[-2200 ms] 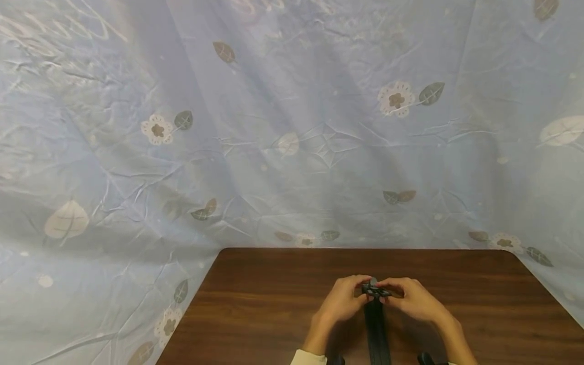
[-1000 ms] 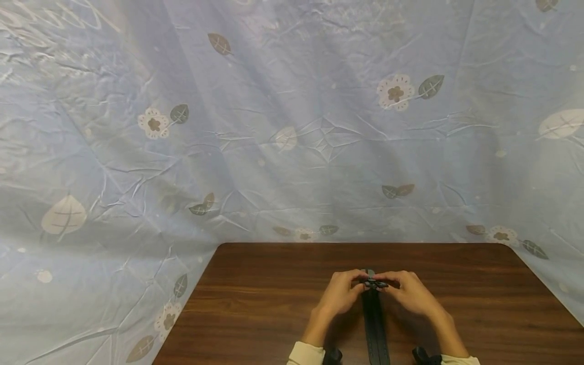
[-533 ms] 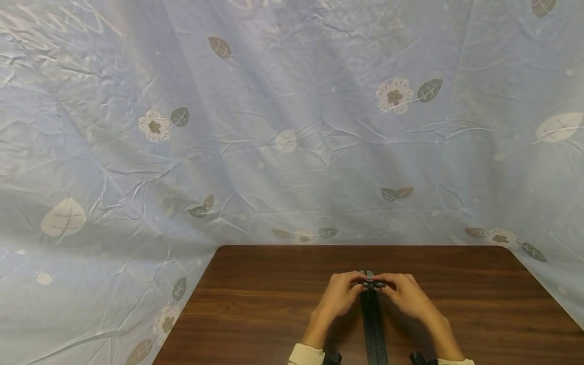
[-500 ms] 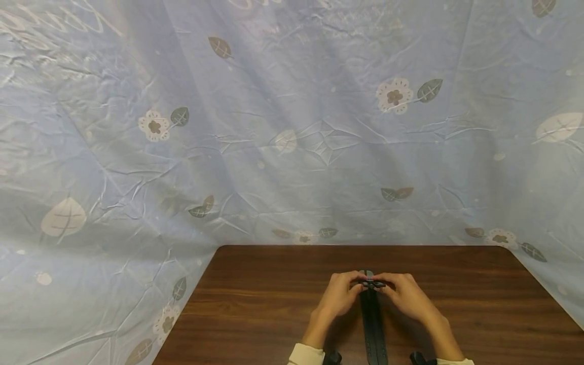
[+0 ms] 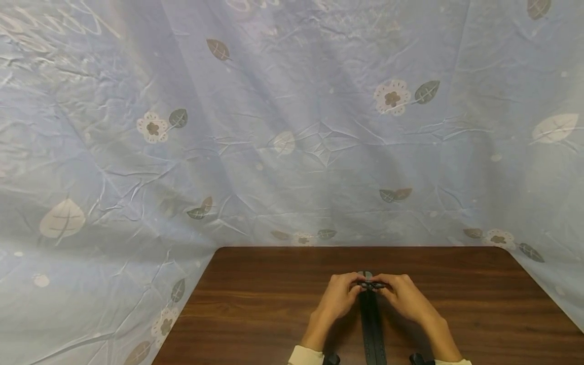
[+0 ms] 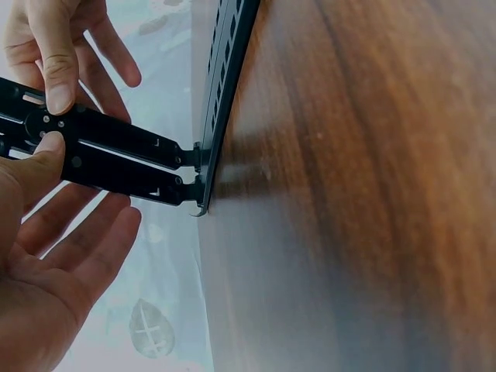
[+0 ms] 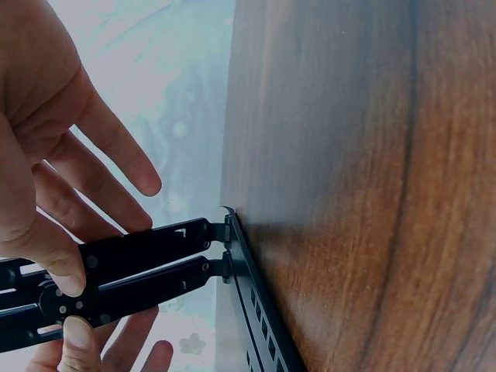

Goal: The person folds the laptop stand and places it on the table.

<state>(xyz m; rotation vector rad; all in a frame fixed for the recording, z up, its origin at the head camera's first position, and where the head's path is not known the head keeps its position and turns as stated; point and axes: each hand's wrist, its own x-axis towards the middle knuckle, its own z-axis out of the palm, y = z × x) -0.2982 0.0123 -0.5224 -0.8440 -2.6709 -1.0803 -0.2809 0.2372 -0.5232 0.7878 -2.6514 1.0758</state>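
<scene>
Dark wood of the table point(image 5: 479, 304) fills the lower part of the head view, with a pale blue flowered cloth point(image 5: 283, 126) hung behind and beside it. A long black slotted rail point(image 5: 373, 329) is seen lying flat on the table, running away from the person. At its far end a small black bracket point(image 5: 367, 285) is pinched from both sides, between the left hand point(image 5: 339, 296) and the right hand point(image 5: 403, 298), whose fingertips almost meet over it.

In the left wrist view, the bracket point(image 6: 93, 151) is gripped between the thumb and a finger of the left hand point(image 6: 46, 256), the remaining fingers being spread loosely. Its two prongs are seen touching the edge of the rail point(image 6: 225, 93), well beyond the fingertips.

In the right wrist view, the bracket point(image 7: 116, 283) is pinched by the right hand point(image 7: 46, 170) in the same way, thumb against fingertip, the other fingers extended. The prongs meet the rail point(image 7: 260, 310) at its hooked end.

The bracket is judged to be engaged with the rail already; whether it is fully seated cannot be told, so pressing home or releasing appears to be what is left.
</scene>
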